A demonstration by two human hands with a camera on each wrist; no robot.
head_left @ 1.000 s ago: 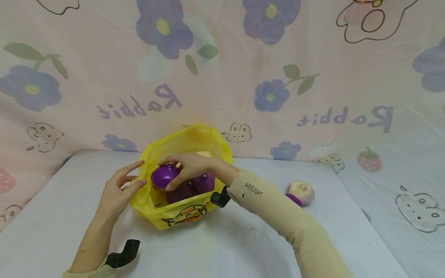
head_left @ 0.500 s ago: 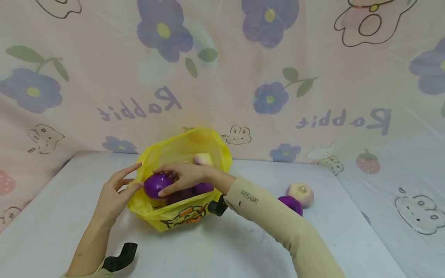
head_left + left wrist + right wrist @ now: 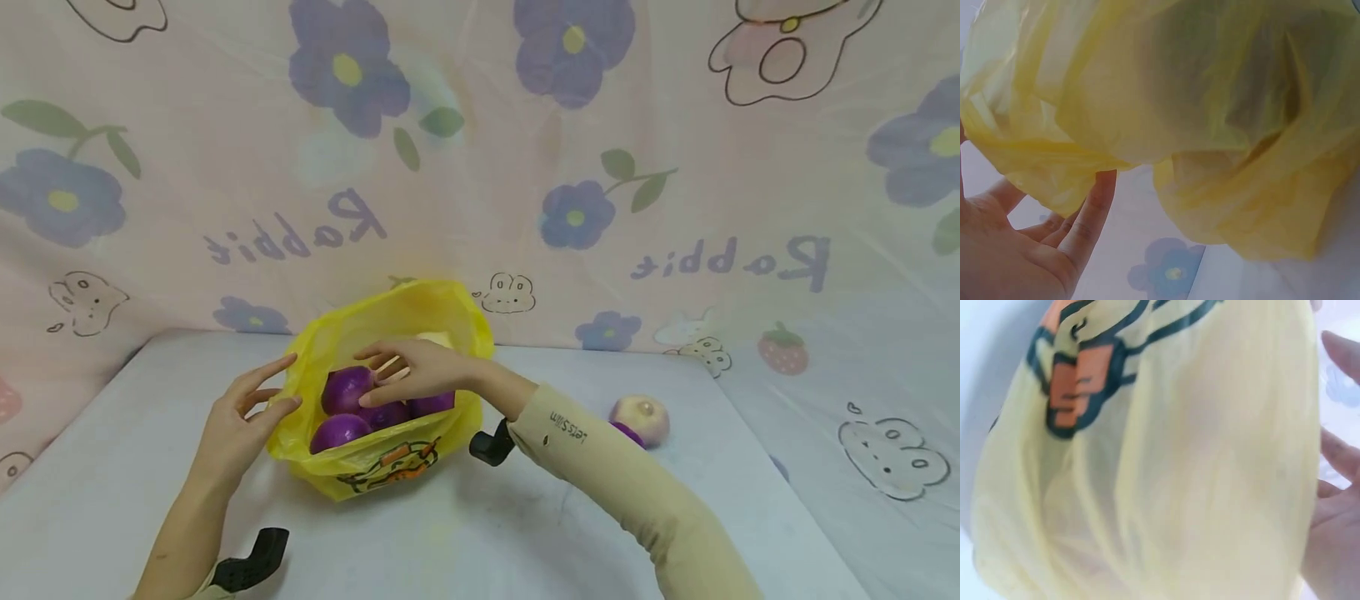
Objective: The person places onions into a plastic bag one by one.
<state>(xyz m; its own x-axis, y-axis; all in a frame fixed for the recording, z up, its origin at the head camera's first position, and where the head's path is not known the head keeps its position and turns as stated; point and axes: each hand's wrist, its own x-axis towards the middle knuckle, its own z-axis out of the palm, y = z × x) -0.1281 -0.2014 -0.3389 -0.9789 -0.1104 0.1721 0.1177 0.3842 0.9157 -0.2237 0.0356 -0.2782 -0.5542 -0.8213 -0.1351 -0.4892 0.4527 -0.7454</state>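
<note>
Purple onion (image 3: 347, 390) in yellow bag (image 3: 311, 468), just beside loosely spread right grip (image 3: 420, 367); left grip (image 3: 238, 418), unclenched, touching bag.

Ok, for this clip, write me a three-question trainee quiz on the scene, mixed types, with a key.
1. True or false: the left hand is gripping an onion.
2. On which side of the bag does the pale onion on the table lie? A) left B) right C) underneath
3. Fill in: beside that one, a purple onion is partly hidden by the right ____.

Key: 1. False; it touches the bag's edge. 2. B. 3. sleeve.
</note>
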